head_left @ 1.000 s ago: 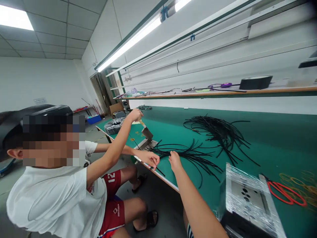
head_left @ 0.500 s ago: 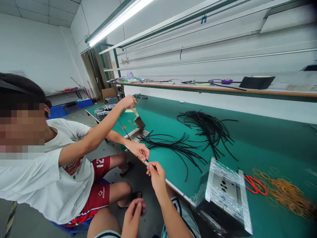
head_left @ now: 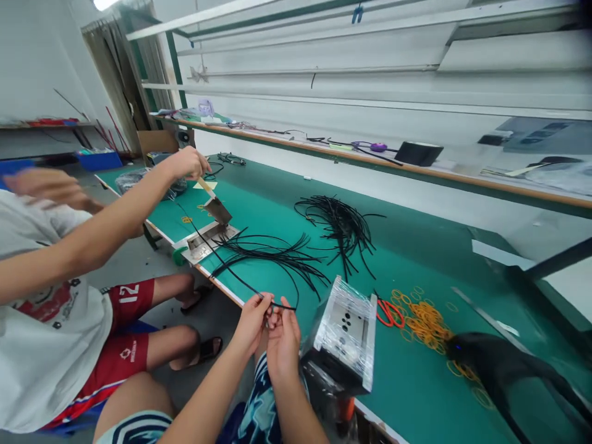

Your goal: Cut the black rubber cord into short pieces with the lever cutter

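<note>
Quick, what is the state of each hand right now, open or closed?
Left hand: closed, holding a thin black cable.
Right hand: closed, pinching the same cable.

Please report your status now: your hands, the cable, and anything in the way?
Left hand, right hand pinching black cable. Plastic-wrapped metal block beside right hand.

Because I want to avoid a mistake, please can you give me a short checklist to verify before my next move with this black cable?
1. Grip: black cable pinched by left hand and right hand: ok.
2. Cable path: it lies across the metal fixture: not ok.
3. Far end: near the co-worker's raised hand, whether it is held: cannot tell.
4. Loose black cables apart from your hands: ok.
5. Red scissors on the bench beside the rubber bands: ok.
</note>
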The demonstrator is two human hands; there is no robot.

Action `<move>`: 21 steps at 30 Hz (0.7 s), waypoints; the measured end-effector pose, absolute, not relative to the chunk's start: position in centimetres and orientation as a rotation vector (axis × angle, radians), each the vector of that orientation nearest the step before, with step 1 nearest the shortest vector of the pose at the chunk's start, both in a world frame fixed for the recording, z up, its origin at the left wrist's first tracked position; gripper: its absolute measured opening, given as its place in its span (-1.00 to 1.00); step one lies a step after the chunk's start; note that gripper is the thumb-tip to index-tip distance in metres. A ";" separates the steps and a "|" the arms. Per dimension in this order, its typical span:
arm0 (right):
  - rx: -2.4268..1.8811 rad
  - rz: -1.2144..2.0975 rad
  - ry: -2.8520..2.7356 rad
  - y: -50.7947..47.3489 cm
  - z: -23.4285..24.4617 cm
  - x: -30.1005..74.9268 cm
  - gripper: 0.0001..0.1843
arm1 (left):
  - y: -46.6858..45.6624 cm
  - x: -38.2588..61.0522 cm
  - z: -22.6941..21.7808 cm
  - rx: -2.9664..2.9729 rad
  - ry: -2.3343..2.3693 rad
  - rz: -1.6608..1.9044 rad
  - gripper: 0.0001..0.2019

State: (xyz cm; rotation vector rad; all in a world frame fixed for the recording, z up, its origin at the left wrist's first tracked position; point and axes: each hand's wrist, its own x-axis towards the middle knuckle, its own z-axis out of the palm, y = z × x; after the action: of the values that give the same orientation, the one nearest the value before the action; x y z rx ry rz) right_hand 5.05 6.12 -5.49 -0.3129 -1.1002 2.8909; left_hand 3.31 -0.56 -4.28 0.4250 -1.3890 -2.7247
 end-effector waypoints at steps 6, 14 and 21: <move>-0.543 2.746 -1.201 5.7 -6.4 2.8 -0.52 | 2.0 1.2 -4.6 0.549 -1.345 -2.605 -0.54; -0.588 2.470 -1.467 7.7 -7.1 0.8 -0.53 | 3.6 -0.6 -6.6 0.519 -1.479 -2.513 -0.62; -0.611 2.396 -1.501 8.9 -8.1 1.4 -0.63 | 4.3 -0.1 -6.8 0.419 -1.961 -2.140 -0.76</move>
State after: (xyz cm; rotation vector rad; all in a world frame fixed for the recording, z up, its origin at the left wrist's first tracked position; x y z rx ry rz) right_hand 1.36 8.91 -8.11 -0.6111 -1.5011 2.3958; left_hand -0.15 4.34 -6.79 0.4189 -1.9606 -2.1398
